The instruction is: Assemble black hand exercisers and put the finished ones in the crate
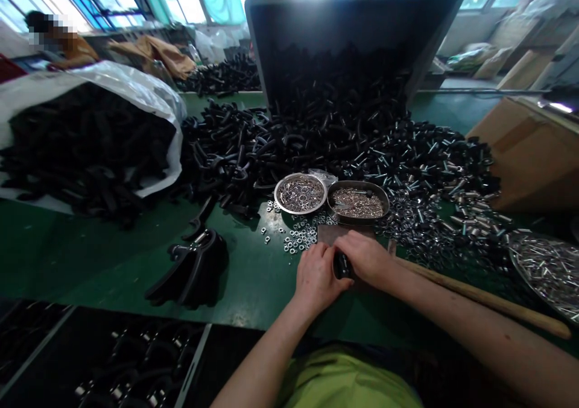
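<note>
My left hand [316,278] is closed round a black plastic part [342,266] at the front of the green bench. Against the part's far side, my right hand [365,257] bends its fingers, pressing close to my left hand. Much of the part is hidden between them. Beneath and behind my hands lies a flat metal plate [328,233]. Scattered metal nuts or rings [298,236] lie just left of the plate. Beyond it stand a round metal dish [300,193] of small rings and an oval tin [357,203] of tiny metal pieces.
A hammer with a wooden handle [488,299] lies under my right forearm. Black curved parts [194,269] sit at left. Heaps of black parts spill from a grey bin [257,40] and a white bag [174,125]. A cardboard box [538,155] stands right. A person [79,49] is far left.
</note>
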A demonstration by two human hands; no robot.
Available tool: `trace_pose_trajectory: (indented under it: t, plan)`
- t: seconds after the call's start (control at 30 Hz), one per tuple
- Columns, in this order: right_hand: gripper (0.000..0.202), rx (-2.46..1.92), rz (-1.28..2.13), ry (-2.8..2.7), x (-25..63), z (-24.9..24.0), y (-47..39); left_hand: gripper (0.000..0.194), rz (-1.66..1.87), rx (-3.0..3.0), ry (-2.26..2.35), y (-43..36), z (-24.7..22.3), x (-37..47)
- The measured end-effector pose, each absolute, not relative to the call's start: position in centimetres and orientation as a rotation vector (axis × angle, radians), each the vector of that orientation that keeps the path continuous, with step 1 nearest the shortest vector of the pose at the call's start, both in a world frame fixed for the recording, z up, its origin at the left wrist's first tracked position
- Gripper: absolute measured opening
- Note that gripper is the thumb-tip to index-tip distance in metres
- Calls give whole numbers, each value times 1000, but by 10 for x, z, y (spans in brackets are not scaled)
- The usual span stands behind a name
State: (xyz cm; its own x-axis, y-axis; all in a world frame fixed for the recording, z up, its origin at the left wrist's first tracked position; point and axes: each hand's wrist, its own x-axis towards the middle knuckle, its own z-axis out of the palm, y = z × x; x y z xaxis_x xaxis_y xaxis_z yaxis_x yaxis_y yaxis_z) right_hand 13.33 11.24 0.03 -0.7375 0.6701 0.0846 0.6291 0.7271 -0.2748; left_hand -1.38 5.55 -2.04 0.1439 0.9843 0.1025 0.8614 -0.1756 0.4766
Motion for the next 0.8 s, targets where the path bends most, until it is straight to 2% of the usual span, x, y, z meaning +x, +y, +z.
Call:
trace_pose_trajectory:
  t: [0.1,0.27,0.5,0.63,0.8]
  plan:
    - [10,-1020,172,-2825,136,2,105,50,581,2124,1784,55,-22,-14]
    - [20,-1366,323,-2564,154,18,157,74,624,2156,1678,53,-20,-16]
    - [15,-1731,174,-2432,152,5,255,67,535,2220,1648,53,-15,-17]
    - [10,-1798,193,-2406,151,-10,266,69,517,2229,1636,53,-12,-18]
    - [20,-1803,245,-2308,164,-12,264,68,557,2206,1578,57,-13,-18]
